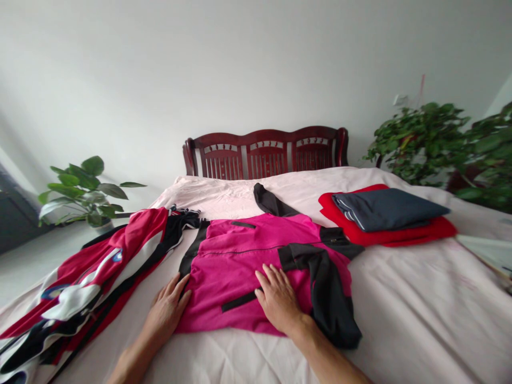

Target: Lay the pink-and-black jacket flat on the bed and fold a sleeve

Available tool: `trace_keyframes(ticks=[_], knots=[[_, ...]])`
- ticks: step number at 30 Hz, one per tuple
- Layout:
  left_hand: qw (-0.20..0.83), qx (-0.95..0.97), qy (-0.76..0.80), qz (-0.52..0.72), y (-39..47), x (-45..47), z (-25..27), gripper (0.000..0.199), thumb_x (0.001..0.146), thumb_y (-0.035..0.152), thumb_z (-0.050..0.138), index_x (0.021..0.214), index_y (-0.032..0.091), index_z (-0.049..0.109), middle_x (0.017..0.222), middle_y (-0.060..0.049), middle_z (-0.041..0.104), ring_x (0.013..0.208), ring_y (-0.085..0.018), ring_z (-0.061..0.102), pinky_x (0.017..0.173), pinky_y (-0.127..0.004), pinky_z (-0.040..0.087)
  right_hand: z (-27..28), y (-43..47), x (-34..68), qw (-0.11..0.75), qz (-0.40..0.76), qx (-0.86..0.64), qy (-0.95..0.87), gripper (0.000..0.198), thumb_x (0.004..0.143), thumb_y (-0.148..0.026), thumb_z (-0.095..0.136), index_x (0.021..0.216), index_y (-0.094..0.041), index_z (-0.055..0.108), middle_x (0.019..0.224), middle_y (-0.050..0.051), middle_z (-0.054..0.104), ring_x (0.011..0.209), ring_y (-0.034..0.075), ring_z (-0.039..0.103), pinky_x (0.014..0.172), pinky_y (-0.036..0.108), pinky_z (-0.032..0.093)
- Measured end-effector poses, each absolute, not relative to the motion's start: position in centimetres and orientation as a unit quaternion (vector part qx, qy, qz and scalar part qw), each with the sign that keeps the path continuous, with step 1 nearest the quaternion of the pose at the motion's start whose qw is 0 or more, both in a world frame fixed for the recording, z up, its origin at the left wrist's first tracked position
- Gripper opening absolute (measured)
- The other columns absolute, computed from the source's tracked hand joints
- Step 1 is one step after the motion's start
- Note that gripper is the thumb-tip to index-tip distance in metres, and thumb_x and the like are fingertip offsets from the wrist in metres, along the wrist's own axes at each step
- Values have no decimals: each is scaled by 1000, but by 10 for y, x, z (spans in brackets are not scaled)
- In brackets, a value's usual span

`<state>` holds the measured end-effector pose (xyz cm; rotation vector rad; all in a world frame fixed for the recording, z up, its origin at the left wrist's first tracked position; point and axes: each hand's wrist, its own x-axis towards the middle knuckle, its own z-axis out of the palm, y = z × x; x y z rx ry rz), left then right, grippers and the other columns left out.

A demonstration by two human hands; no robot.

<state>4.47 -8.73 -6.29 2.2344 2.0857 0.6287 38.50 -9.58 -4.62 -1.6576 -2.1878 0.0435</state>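
A magenta zip jacket [236,266] with black sleeves, hem and pocket trims lies spread on the bed, its collar toward the right. The near black sleeve [334,298] is bent across the front, while the far sleeve [272,200] sticks out toward the headboard. My left hand [171,301] rests at the jacket's black hem, fingers spread. Flat on the front panel, beside the near pocket trim, lies my right hand [278,298], its fingers outstretched. Neither hand grips anything.
Left of the jacket lies a loose heap of red, white and black clothes [108,266]. A folded dark grey garment [392,208] sits on folded red cloth [416,234] at right. Beyond are a wooden headboard [266,157] and potted plants [420,141] beside the bed.
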Motion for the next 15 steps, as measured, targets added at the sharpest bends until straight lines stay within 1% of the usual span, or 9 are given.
trace_keyframes(ticks=[3, 7, 11, 15], knots=[[5, 715, 668, 204, -87, 44, -64, 53, 99, 43, 36, 143, 19, 55, 151, -15, 51, 139, -29, 49, 116, -47, 38, -46, -96, 385, 200, 12, -591, -781, 50, 97, -36, 51, 144, -23, 54, 155, 11, 46, 145, 30, 37, 121, 48, 26], [2, 717, 666, 205, -86, 43, -64, 52, 99, 43, 38, 141, 19, 57, 150, -16, 52, 139, -30, 49, 116, -47, 39, -46, -97, 385, 196, 13, -593, -781, 50, 97, -36, 51, 144, -23, 54, 155, 11, 46, 146, 29, 37, 121, 47, 26], [1, 717, 666, 203, -87, 43, -64, 53, 99, 44, 36, 143, 20, 55, 150, -15, 52, 139, -29, 50, 116, -45, 39, -46, -97, 385, 195, 15, -593, -781, 50, 97, -36, 51, 145, -23, 54, 156, 10, 45, 146, 29, 36, 121, 47, 26], [-1, 718, 666, 202, -87, 43, -64, 53, 99, 43, 36, 142, 19, 56, 150, -16, 52, 139, -29, 49, 116, -46, 39, -45, -97, 384, 197, 13, -592, -781, 50, 97, -36, 51, 145, -23, 54, 155, 11, 46, 146, 29, 36, 121, 47, 26]])
